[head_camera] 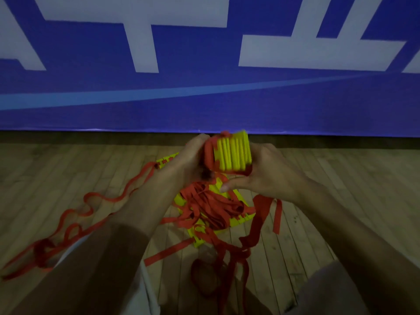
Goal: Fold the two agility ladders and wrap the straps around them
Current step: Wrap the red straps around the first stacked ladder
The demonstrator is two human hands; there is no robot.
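Two hands are clamped on a stacked bundle of yellow rungs (pixel 234 154) at frame centre: the left hand (pixel 191 160) grips its red-strapped end, the right hand (pixel 261 176) its other side. Below, a second ladder (pixel 204 208) lies tangled in red straps (pixel 91 212) on the wooden floor (pixel 341 189).

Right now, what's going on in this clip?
A person holds a stacked bundle of yellow ladder rungs up in both hands, the left hand at its red-strapped end and the right hand gripping the other side. Below, on the wooden floor, a second ladder lies in a loose heap with red straps trailing out, not yet wrapped.
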